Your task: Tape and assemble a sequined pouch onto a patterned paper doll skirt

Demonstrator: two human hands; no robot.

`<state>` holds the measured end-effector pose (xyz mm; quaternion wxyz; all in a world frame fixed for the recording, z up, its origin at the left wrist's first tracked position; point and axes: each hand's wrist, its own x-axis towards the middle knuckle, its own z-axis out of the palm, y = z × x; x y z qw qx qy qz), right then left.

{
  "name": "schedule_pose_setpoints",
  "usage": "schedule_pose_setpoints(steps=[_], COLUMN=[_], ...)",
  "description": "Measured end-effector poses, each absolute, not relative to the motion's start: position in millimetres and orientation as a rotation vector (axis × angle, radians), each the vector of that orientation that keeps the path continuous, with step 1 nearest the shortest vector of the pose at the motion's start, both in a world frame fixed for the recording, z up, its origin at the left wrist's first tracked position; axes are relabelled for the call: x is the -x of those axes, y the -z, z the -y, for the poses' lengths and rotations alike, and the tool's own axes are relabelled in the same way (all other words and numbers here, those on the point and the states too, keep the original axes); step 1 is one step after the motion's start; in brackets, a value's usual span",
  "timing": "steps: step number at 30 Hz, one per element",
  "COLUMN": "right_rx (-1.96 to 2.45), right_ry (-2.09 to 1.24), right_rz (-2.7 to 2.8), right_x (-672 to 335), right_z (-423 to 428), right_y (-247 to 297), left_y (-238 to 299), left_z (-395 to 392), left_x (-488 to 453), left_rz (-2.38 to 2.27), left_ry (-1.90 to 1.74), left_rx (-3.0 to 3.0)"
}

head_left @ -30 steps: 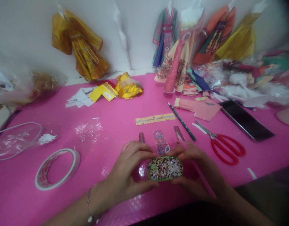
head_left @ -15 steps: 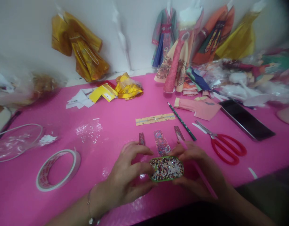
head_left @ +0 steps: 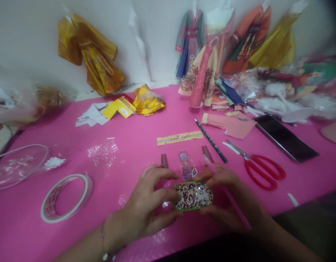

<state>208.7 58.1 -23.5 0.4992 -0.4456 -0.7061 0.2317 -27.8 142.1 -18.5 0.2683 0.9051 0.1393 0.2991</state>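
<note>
Between my two hands is a small rounded box with a green rim, full of tiny multicoloured beads (head_left: 194, 196). My left hand (head_left: 142, 200) grips its left end, fingertips on the rim. On the opposite end, my right hand (head_left: 233, 189) pinches the rim, and a thin pink stick (head_left: 237, 209) lies across that hand, held along with the box. Just beyond the box lie a patterned pink fabric piece (head_left: 186, 164) and two narrow dark red pieces, a left one (head_left: 164, 161) and a right one (head_left: 207, 153). Farther off rests a beige decorated strip (head_left: 180, 138).
A dark pencil (head_left: 211, 141), red-handled scissors (head_left: 263, 171) and a phone (head_left: 286, 138) lie to the right. On the left are a tape roll (head_left: 66, 198) and scattered clear gems (head_left: 104, 152). Doll dresses (head_left: 93, 54) stand along the wall, beside plastic-wrapped scraps (head_left: 277, 94).
The view has shifted very slightly. Both hands keep the same hold on the box of beads and the pink stick.
</note>
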Motion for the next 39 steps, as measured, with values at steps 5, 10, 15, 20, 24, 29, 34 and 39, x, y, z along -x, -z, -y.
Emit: schedule_pose_setpoints(steps=[5, 10, 15, 20, 24, 29, 34, 39], right_rx=[1.047, 1.026, 1.019, 1.011, 1.017, 1.001, 1.002, 0.994], right_ry=[-0.561, -0.61, -0.58, -0.575, -0.585, -0.568, -0.552, -0.522], right_rz=[1.725, 1.71, 1.704, 1.717, 1.732, 1.735, 1.731, 1.741], right_x=[-209.4, -211.5, -211.0, -211.0, -211.8, -210.7, -209.3, -207.9], right_z=[-57.8, -57.1, -57.4, -57.0, -56.5, -57.8, -58.8, -59.5], right_y=[26.1, 31.1, 31.8, 31.4, 31.0, 28.8, 26.8, 25.0], left_y=[17.3, 16.7, 15.6, 15.1, 15.5, 16.7, 16.5, 13.8], left_z=[-142.6, -143.1, -142.5, -142.4, -142.5, -142.2, -141.8, -142.0], left_x=[25.6, 26.3, 29.1, 29.3, 29.3, 28.0, 28.6, 28.8], left_rz=[-0.365, -0.324, -0.339, -0.344, -0.327, -0.314, -0.319, -0.364], left_ry=[-0.808, -0.844, -0.85, -0.843, -0.835, -0.851, -0.837, -0.833], left_rx=[-2.445, -2.426, -2.377, -2.354, -2.37, -2.406, -2.38, -2.331])
